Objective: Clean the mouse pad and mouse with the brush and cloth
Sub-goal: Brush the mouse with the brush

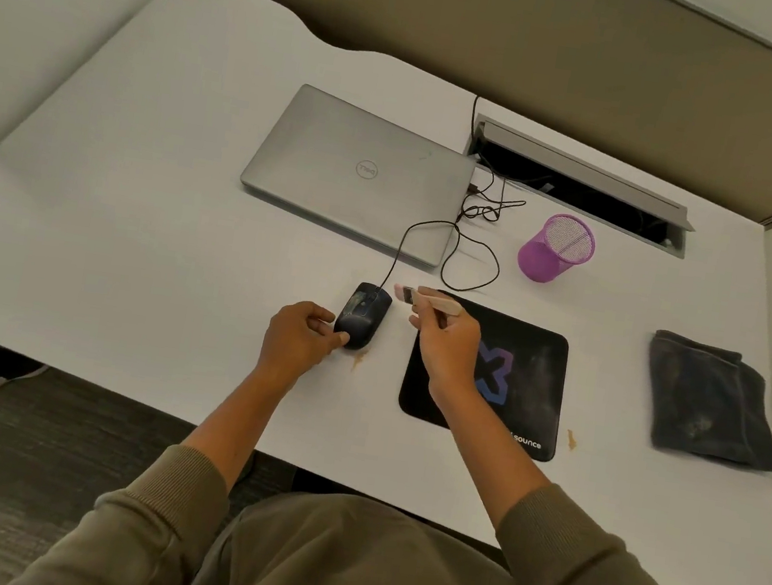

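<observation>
A black wired mouse with a dusty top sits on the white desk, left of the mouse pad. My left hand grips its near end between thumb and fingers. My right hand holds a small brush with a pale wooden handle; its bristle end points left, just right of the mouse's front and apart from it. The black mouse pad with a purple-blue logo lies under my right wrist and shows dusty smears. A dark folded cloth lies to the right of the pad.
A shut silver laptop lies behind the mouse, whose cable loops beside it. A purple mesh pen cup stands behind the pad. An open cable tray sits at the back. Brown stains mark the desk.
</observation>
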